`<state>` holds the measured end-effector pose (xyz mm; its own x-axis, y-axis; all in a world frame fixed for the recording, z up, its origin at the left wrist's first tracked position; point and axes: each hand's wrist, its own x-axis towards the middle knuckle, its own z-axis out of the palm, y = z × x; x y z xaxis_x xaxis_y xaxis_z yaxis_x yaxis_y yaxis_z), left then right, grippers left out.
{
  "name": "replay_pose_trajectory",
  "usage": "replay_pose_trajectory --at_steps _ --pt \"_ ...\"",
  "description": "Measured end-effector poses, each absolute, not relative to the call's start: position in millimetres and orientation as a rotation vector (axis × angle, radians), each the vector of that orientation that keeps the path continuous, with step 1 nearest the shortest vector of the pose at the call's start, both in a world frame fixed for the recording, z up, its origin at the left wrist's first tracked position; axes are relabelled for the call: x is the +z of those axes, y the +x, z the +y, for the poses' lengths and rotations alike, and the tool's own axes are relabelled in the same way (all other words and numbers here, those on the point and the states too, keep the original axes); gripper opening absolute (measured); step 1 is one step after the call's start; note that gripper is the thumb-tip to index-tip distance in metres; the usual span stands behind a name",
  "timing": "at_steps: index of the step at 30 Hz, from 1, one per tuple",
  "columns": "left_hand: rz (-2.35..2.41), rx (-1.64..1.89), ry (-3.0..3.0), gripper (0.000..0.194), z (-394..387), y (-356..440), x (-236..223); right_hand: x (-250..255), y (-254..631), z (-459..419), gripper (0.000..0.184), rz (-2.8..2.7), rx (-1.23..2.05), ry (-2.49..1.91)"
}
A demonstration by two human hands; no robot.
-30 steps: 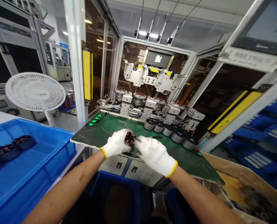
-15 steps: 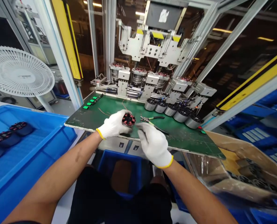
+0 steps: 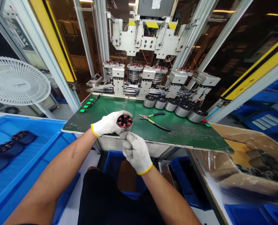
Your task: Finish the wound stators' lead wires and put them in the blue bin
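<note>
My left hand (image 3: pixel 113 122), in a white glove with a yellow cuff, is wrapped round a wound motor stator (image 3: pixel 125 121) above the near edge of the green bench. Copper coils show in the stator's open top, and loose wire ends stick out from it. Just below its near side, my right hand (image 3: pixel 137 149), gloved too, has its fingers pinched together; they seem to be on a thin wire end, too small to make out surely. Diagonal cutting pliers (image 3: pixel 155 120) with green and black handles lie on the bench to the right, touched by neither hand.
Several bare stator cores (image 3: pixel 171 105) stand in a row at the bench's back right. Behind them, a winding machine (image 3: pixel 148 73) holds several coiled stators. A blue bin (image 3: pixel 47 150) with wound stators is at left, beside a white fan (image 3: pixel 19 82). A carton (image 3: pixel 225 156) stands at right.
My right hand has come left and down, from beside the pliers to the stator's near side, and its fingers have closed. The stator stays in my left hand. The view has shifted slightly.
</note>
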<state>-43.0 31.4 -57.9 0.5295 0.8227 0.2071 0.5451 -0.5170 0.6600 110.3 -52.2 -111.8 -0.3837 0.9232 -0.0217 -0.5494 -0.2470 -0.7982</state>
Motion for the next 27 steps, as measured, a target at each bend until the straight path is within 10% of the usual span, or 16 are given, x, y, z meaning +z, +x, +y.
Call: replay_pose_trajectory --at_steps 16,27 --pt "1.077 0.635 2.13 0.092 21.1 -55.7 -49.1 -208.6 130.5 -103.7 0.032 -1.106 1.564 -1.417" --pt "1.674 0.656 2.291 0.074 -6.8 -17.2 -54.5 -38.4 176.1 -23.6 0.043 -2.302 -0.09 -1.122"
